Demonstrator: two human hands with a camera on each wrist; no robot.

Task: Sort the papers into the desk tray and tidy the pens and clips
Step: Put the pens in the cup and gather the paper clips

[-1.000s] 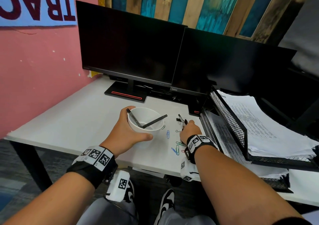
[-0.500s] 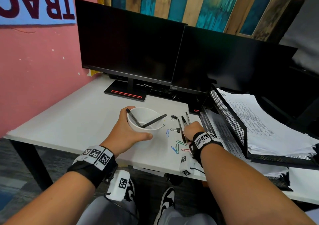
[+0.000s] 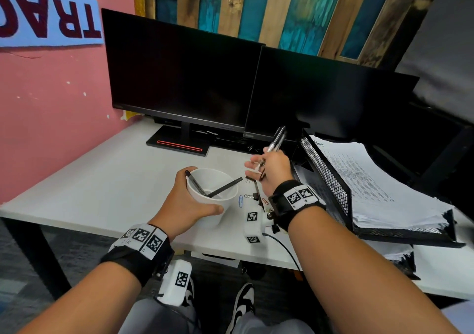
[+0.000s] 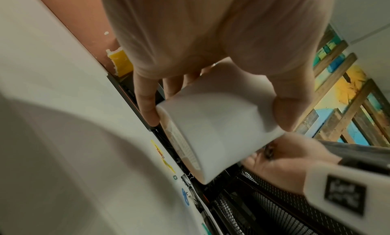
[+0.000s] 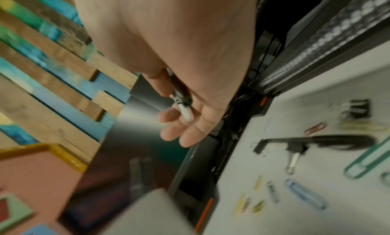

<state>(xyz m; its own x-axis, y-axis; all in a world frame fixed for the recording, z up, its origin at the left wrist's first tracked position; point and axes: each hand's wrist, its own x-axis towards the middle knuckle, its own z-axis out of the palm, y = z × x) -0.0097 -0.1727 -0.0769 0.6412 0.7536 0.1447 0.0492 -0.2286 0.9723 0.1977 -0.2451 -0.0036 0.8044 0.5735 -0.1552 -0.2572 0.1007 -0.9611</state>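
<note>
Left hand (image 3: 184, 206) is wrapped around the cup (image 3: 214, 192), two pens leaning inside. Right hand (image 3: 273, 171) is just beside it, lifted off the desk (image 3: 102, 185) and gripping a pen (image 3: 275, 140). Under the right hand: clips (image 3: 240, 201) and another pen. To its right, the tray (image 3: 331, 180) with papers (image 3: 366, 180). Beyond both hands: two dark monitors (image 3: 179, 72), pink wall, painted planks.

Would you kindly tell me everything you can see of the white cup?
The cup is plain white with a smooth matte look, round, open-topped and narrowing toward its base. The left hand grips its side, thumb in front and fingers behind, holding it tilted just above the desk. Two dark pens lean crossed inside, their ends over the rim. The left wrist view shows print on its wall, too blurred to read.
</note>
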